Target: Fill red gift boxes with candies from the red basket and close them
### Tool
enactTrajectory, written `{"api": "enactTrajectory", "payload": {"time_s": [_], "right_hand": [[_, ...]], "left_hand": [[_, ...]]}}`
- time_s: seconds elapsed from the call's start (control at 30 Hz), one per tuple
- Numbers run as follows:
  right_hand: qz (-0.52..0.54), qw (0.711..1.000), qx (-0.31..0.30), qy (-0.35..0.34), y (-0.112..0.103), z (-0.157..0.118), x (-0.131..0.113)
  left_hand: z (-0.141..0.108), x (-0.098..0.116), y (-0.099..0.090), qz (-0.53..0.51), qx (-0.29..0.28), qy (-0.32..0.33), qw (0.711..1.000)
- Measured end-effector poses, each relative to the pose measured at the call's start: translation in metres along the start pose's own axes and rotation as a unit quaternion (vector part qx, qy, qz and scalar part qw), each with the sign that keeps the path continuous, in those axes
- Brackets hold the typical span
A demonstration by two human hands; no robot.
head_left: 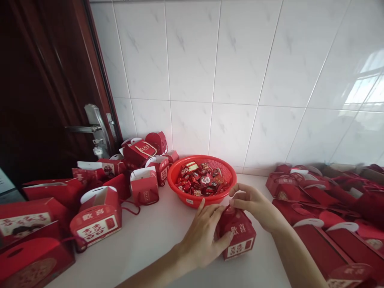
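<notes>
A small red gift box (pixel 244 235) with pale characters and a white label stands upright on the white table (pixel 156 248). My left hand (pixel 207 236) is wrapped around its left side, thumb on the front and fingers over the top. At the top of the box, my right hand (pixel 244 198) pinches with thumb and forefinger; what lies between the fingertips is too small to make out. Just behind the box sits a round red plastic basket (pixel 177 190) holding several wrapped candies (pixel 205 180).
Several red boxes (pixel 96 222) crowd the left side, some with cord handles. More red boxes (pixel 324 244) fill the right side. A tiled wall (pixel 192 72) rises behind, and a dark door with a metal handle (pixel 82 129) is at left.
</notes>
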State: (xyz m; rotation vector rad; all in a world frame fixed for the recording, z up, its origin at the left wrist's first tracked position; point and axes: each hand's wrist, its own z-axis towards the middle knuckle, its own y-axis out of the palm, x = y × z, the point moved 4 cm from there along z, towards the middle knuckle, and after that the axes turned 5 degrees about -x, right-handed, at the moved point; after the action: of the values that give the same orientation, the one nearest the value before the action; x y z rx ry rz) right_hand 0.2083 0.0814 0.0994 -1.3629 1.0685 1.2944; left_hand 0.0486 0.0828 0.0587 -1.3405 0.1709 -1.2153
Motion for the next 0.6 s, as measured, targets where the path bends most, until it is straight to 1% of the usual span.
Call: {"api": "enactTrajectory", "payload": {"time_s": [0.13,0.33,0.43,0.5,0.57,0.6], "right_hand": [[0.037,0.999,-0.002,-0.008,0.000,-0.002,-0.006],[0.089,0.995,-0.032,-0.010,0.002,-0.004,-0.008],[0.086,0.996,-0.017,-0.018,-0.001,-0.005,-0.010],[0.068,0.997,0.002,-0.026,-0.005,-0.005,-0.011],[0.046,0.998,0.020,-0.036,-0.009,-0.004,-0.011],[0.038,0.998,0.028,-0.041,-0.011,-0.003,-0.011]], "left_hand": [[0.000,-0.003,0.002,0.007,0.012,0.002,1.000],[-0.001,-0.006,0.005,0.010,0.023,0.021,0.999],[-0.001,-0.008,0.003,0.011,0.045,0.031,0.998],[-0.003,-0.007,-0.001,0.015,0.093,0.060,0.994],[-0.010,-0.002,-0.001,0.005,0.152,0.125,0.980],[-0.015,0.002,0.002,-0.007,0.167,0.168,0.971]]}}
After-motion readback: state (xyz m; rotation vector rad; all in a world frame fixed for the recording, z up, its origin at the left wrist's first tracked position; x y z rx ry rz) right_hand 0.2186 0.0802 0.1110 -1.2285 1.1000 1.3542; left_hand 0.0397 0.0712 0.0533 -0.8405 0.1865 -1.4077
